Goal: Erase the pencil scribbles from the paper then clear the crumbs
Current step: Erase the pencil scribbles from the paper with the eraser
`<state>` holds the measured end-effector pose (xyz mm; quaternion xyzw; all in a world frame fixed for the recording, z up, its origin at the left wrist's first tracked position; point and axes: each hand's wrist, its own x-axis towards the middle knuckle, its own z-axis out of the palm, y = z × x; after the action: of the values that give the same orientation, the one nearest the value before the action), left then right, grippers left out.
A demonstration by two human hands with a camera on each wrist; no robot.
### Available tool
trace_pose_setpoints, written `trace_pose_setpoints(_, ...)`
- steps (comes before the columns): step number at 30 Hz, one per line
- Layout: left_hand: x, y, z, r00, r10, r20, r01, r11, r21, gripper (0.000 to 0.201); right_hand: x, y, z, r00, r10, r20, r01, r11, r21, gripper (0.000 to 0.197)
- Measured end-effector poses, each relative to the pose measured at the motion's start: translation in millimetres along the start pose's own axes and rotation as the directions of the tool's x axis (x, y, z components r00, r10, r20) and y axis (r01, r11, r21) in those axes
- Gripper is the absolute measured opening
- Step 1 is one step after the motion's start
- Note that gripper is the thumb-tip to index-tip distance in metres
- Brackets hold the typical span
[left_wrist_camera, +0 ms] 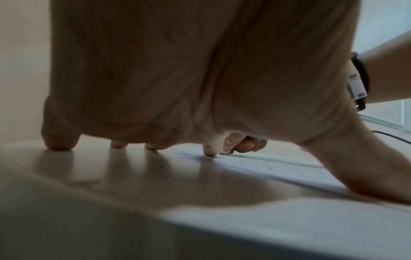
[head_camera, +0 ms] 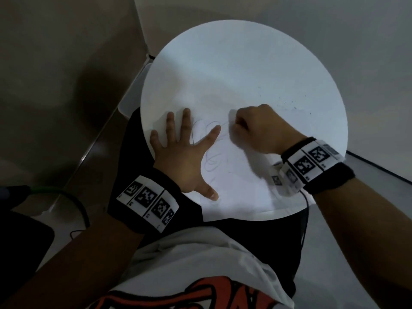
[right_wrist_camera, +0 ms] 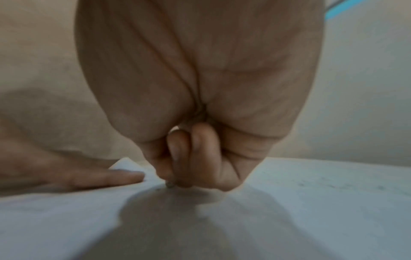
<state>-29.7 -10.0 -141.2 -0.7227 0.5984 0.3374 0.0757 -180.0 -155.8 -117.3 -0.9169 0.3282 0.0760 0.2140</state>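
Nearest you, your left hand [head_camera: 181, 157] lies spread flat, fingers and thumb splayed, pinning the sheet of paper [head_camera: 236, 190] to the round white worktop [head_camera: 245, 63]. The sheet looks thin and light, likely to slide or crease under rubbing, so hold it by pressing down close to the stroke, not by lifting an edge. Pencil scribbles [head_camera: 211, 161] loop faintly between your thumb and forefinger and run on toward the other hand. Beyond them, your right hand [head_camera: 256, 130] is bunched, fingertips [right_wrist_camera: 177, 177] pinching something small against the paper; it is presumably an eraser, though only a grey tip shows. Farther out, dark crumbs [head_camera: 292, 104] speckle the worktop, loose enough to brush away.
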Motion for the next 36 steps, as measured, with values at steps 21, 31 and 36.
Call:
trace_pose_setpoints(21,-2,-1,1,1.0,0.001,0.001,-0.001,1.0,-0.003,0.154,2,-12,5,0.994,-0.107,0.024,0.106,0.993,0.052,0.025)
trace_pose_setpoints(31,-2,-3,2,1.0,-0.001,-0.007,0.001,1.0,-0.024,0.156,8,5,3,1.0,0.023,-0.014,-0.022,0.996,0.086,0.027)
trace_pose_setpoints(36,0,-3,2,0.997,-0.04,-0.066,0.036,0.997,-0.067,0.141,4,9,2,1.0,0.014,-0.022,-0.013,0.997,0.081,0.027)
